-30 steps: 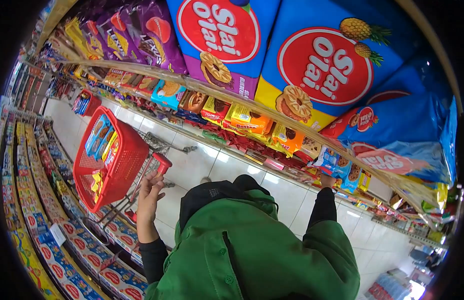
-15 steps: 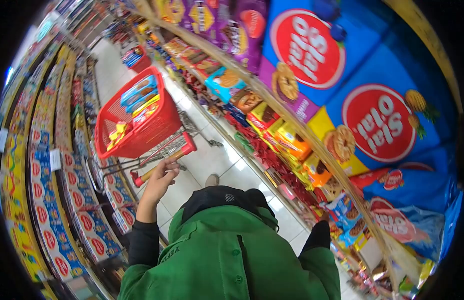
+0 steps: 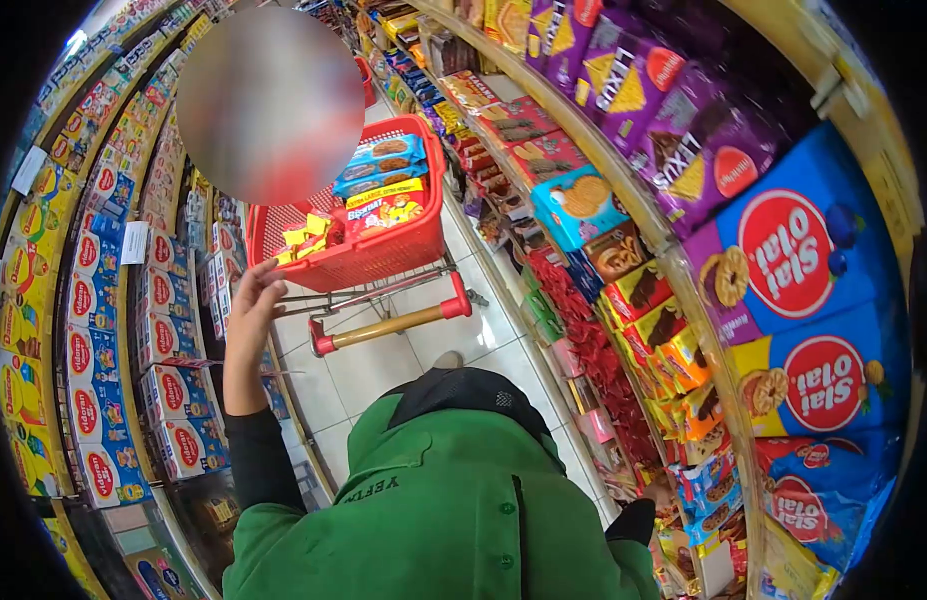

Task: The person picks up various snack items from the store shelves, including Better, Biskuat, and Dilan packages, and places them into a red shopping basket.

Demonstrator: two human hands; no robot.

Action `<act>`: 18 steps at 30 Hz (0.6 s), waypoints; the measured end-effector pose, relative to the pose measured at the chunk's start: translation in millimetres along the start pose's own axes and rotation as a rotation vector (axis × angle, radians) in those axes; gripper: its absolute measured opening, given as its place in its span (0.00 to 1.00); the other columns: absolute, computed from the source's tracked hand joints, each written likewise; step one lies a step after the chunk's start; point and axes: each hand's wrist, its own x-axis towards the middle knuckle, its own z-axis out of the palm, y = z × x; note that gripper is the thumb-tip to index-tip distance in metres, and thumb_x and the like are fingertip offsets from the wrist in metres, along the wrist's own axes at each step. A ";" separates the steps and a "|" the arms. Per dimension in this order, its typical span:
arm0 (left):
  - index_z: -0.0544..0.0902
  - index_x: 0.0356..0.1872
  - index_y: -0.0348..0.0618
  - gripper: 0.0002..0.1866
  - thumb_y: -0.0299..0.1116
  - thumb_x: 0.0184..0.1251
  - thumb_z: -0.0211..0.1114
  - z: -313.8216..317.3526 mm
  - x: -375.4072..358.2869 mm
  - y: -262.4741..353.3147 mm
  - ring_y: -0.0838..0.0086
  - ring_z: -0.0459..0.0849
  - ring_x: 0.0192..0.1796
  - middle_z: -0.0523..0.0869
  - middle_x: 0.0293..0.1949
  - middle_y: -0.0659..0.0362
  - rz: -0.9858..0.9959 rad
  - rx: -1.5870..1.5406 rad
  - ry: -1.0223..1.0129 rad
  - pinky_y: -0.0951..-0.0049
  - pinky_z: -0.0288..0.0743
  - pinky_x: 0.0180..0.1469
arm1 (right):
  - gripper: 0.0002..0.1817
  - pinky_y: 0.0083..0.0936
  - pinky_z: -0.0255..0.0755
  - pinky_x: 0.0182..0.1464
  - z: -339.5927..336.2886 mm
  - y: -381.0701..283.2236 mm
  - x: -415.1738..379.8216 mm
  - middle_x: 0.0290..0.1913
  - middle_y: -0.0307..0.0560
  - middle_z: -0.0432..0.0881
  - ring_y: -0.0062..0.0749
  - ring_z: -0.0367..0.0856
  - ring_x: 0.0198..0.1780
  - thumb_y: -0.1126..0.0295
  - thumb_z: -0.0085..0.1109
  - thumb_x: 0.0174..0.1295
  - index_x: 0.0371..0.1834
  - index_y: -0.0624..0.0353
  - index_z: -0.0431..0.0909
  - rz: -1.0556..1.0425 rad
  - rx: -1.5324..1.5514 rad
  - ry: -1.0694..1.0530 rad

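Observation:
My left hand (image 3: 253,312) is raised beside the near left corner of a red basket (image 3: 383,250), with its fingers apart and nothing seen in them. The basket rests on a trolley whose gold-coloured handle (image 3: 391,330) has red ends; this hand is off the handle. Inside the basket lie blue biscuit packs (image 3: 381,168), a red and yellow pack (image 3: 385,208) and small yellow packets (image 3: 308,238). My right hand (image 3: 661,491) is low at the right shelf, dim and mostly hidden beyond the black cuff, so its fingers cannot be made out.
Shelves of milk boxes (image 3: 95,405) line the left side. On the right shelves are purple snack bags (image 3: 688,165), large blue packs (image 3: 793,250) and biscuit packs (image 3: 580,205). White floor tiles (image 3: 373,375) run between them. A blurred circle hides part of the aisle ahead.
The basket and trolley now appear further right and larger. My left hand has moved left and up in view, from beside the handle to beside the basket's corner. The right shelf's goods have shifted in view.

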 end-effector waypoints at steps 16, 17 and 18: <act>0.68 0.51 0.43 0.19 0.36 0.58 0.53 -89.6 161.0 11.0 0.82 0.75 0.41 0.75 0.44 0.61 0.072 -0.301 -0.045 0.82 0.69 0.38 | 0.15 0.31 0.64 0.42 19.3 -52.1 -222.2 0.36 0.51 0.78 0.47 0.75 0.35 0.65 0.51 0.40 0.31 0.60 0.77 0.009 -0.180 -0.296; 0.67 0.51 0.43 0.19 0.36 0.59 0.53 -88.2 173.0 11.2 0.82 0.76 0.40 0.75 0.44 0.61 0.059 -0.322 -0.054 0.83 0.71 0.36 | 0.17 0.32 0.63 0.43 16.5 -54.3 -233.0 0.37 0.52 0.77 0.47 0.74 0.37 0.66 0.51 0.40 0.34 0.61 0.76 0.017 -0.155 -0.359; 0.68 0.51 0.44 0.19 0.36 0.59 0.52 -86.0 185.1 10.5 0.83 0.75 0.39 0.75 0.44 0.61 0.058 -0.339 -0.078 0.83 0.70 0.37 | 0.17 0.33 0.63 0.44 22.5 -50.0 -238.3 0.37 0.53 0.77 0.47 0.73 0.39 0.66 0.52 0.39 0.34 0.62 0.75 0.010 -0.099 -0.330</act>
